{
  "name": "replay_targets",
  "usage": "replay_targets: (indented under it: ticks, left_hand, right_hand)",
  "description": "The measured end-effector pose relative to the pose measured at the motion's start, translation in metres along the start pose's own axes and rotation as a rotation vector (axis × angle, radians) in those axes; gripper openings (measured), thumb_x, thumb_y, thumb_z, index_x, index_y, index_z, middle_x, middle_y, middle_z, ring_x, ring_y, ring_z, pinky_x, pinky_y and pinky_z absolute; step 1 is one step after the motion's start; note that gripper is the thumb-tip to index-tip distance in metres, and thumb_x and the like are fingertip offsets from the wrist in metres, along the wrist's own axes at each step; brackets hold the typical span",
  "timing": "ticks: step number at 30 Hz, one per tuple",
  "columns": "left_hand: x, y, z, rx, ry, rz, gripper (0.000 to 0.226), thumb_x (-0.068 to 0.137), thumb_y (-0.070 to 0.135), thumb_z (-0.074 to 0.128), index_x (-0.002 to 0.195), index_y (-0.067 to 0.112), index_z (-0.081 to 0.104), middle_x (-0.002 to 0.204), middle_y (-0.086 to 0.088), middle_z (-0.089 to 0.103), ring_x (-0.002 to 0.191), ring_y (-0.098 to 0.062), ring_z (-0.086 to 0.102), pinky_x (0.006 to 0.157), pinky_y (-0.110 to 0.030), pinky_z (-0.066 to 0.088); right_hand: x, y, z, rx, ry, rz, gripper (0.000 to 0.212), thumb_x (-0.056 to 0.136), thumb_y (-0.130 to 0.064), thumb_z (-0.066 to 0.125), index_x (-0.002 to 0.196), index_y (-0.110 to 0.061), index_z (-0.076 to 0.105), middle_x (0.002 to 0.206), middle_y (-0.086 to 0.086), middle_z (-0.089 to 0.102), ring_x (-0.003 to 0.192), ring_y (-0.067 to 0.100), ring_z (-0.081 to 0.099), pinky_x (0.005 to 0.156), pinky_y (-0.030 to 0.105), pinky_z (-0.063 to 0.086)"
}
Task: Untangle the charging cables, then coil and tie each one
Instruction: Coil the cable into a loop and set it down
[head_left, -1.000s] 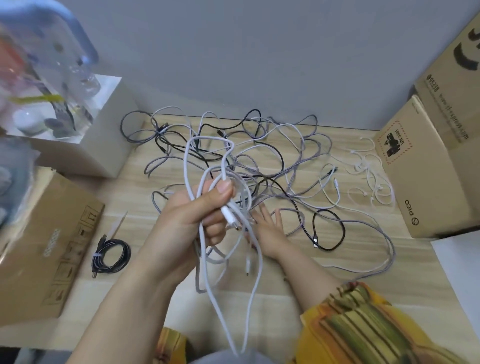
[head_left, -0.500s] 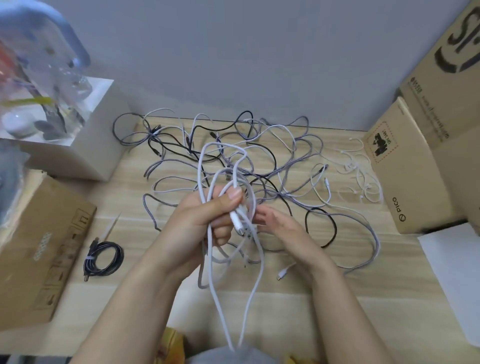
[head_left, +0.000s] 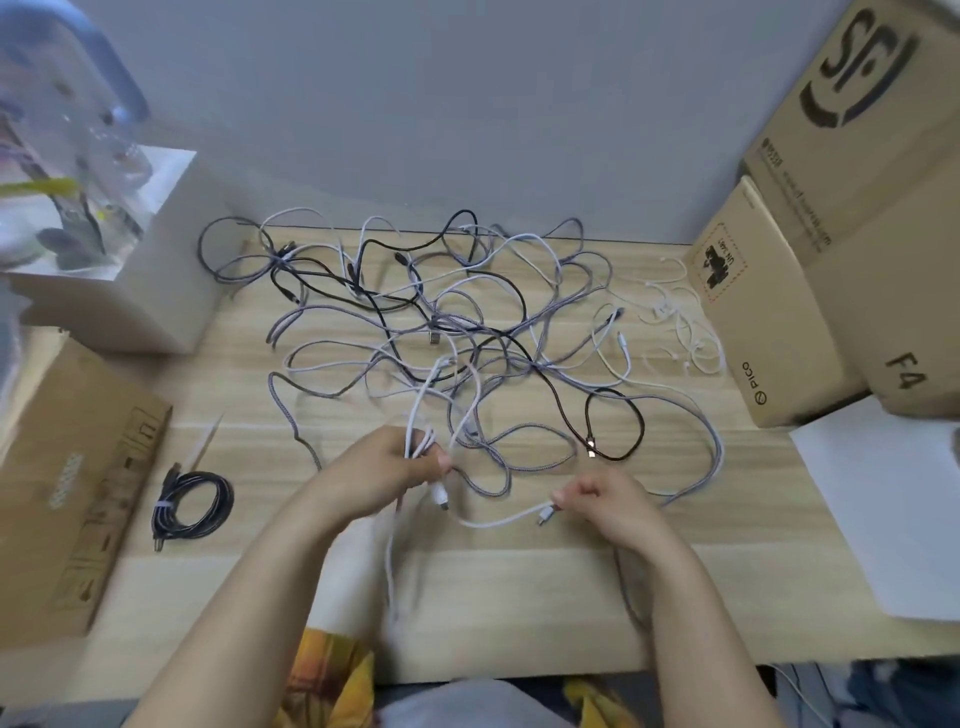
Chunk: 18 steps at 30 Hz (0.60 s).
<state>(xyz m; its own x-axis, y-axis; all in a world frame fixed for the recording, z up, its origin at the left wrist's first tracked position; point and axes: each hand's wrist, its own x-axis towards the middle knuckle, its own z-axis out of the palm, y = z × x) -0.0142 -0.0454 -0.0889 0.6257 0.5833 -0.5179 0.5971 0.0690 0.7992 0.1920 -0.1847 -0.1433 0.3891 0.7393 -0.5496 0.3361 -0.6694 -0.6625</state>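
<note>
- Left hand (head_left: 387, 465): we log it low over the tabletop (head_left: 519, 597), fingers curled round a bundle of white cable (head_left: 498, 521) loops, one plug hanging just below the grip.
- Right hand (head_left: 605, 501): we log it to the right of the left hand and apart from it, fingers pinching the same white cable close to its other plug; the cable sags between the two hands.
- Tangle of cables (head_left: 467, 332): grey, black and white leads in a loose heap spread across the middle and back of the tabletop, beyond both hands.
- Thin white leads (head_left: 685, 322): a smaller knot at the right, beside the cardboard boxes (head_left: 769, 322).
- Coiled black cable (head_left: 195, 506): tied, lying flat at the left, near a flat brown box (head_left: 67, 483).
- White sheet (head_left: 893, 499): at the right edge.
</note>
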Motion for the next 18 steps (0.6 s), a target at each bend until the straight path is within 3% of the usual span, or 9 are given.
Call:
replay_targets:
  ticks: [2,6,8,10,12,14,16,18]
  left_hand:
    - [0.005,-0.008,0.003,0.03,0.001,-0.019,0.017,0.091,0.014,0.058,0.077,0.007,0.063,0.053,0.007,0.05,0.042,-0.002,0.039,0.044,-0.013,0.03]
    - [0.002,-0.01,0.007,0.152,-0.19,-0.036,0.022,0.092,0.021,0.059,0.09,0.002,0.069,0.059,0.004,0.053,0.048,0.0,0.044,0.051,-0.014,0.035]
    - [-0.004,-0.007,0.008,0.281,-0.257,-0.048,0.028,0.093,0.03,0.056,0.097,0.005,0.067,0.07,0.001,0.061,0.059,-0.002,0.053,0.058,-0.017,0.042]
    - [-0.011,-0.001,0.008,0.672,-0.208,-0.04,0.037,0.092,0.047,0.05,0.1,0.013,0.062,0.091,-0.003,0.063,0.085,-0.014,0.059,0.075,-0.027,0.046]
    - [-0.021,0.01,0.008,1.001,-0.153,-0.072,0.047,0.089,0.06,0.042,0.112,0.02,0.053,0.108,-0.002,0.058,0.104,-0.021,0.054,0.084,-0.031,0.044]
    - [-0.03,0.019,0.006,1.078,-0.131,-0.096,0.058,0.087,0.066,0.037,0.128,0.026,0.043,0.122,0.002,0.054,0.115,-0.02,0.05,0.088,-0.031,0.042]
    - [-0.04,0.03,0.003,1.159,-0.083,-0.043,0.065,0.087,0.068,0.031,0.139,0.029,0.033,0.135,0.006,0.048,0.122,-0.02,0.047,0.091,-0.03,0.038]
    - [-0.046,0.039,-0.001,1.268,0.042,0.069,0.059,0.09,0.063,0.028,0.138,0.029,0.038,0.136,0.009,0.048,0.121,-0.02,0.048,0.09,-0.029,0.037]
  right_hand:
    - [-0.003,0.002,0.001,-0.054,0.019,0.045,0.022,0.085,-0.027,0.067,0.064,-0.022,0.064,0.063,-0.013,0.055,0.058,0.003,0.044,0.053,0.018,0.032]
    - [-0.004,0.003,0.0,-0.139,0.08,0.088,0.029,0.08,-0.031,0.069,0.057,-0.02,0.055,0.066,-0.013,0.057,0.064,0.01,0.049,0.057,0.026,0.035]
    - [-0.002,0.004,0.001,-0.234,0.123,0.121,0.02,0.079,-0.028,0.067,0.063,-0.024,0.058,0.073,-0.01,0.06,0.075,0.013,0.055,0.064,0.027,0.04]
    - [-0.001,0.002,0.0,-0.279,0.142,0.145,0.004,0.08,-0.025,0.064,0.08,-0.029,0.064,0.094,-0.005,0.064,0.092,0.016,0.059,0.078,0.029,0.046]
    - [0.001,0.003,0.001,-0.379,0.108,0.149,0.024,0.081,-0.026,0.063,0.106,-0.027,0.065,0.117,-0.001,0.058,0.11,0.018,0.054,0.089,0.03,0.044]
    - [0.004,0.0,0.0,-0.458,0.15,0.076,0.037,0.084,-0.023,0.061,0.121,-0.023,0.06,0.131,0.001,0.046,0.122,0.02,0.045,0.097,0.032,0.04]
    - [0.003,-0.012,-0.001,-0.413,0.276,-0.054,0.038,0.086,-0.009,0.054,0.121,-0.021,0.06,0.132,0.001,0.045,0.122,0.02,0.044,0.095,0.028,0.039]
    - [-0.001,-0.028,-0.004,-0.279,0.401,-0.219,0.043,0.081,0.004,0.05,0.115,-0.019,0.063,0.123,-0.005,0.049,0.117,0.016,0.047,0.088,0.018,0.036]
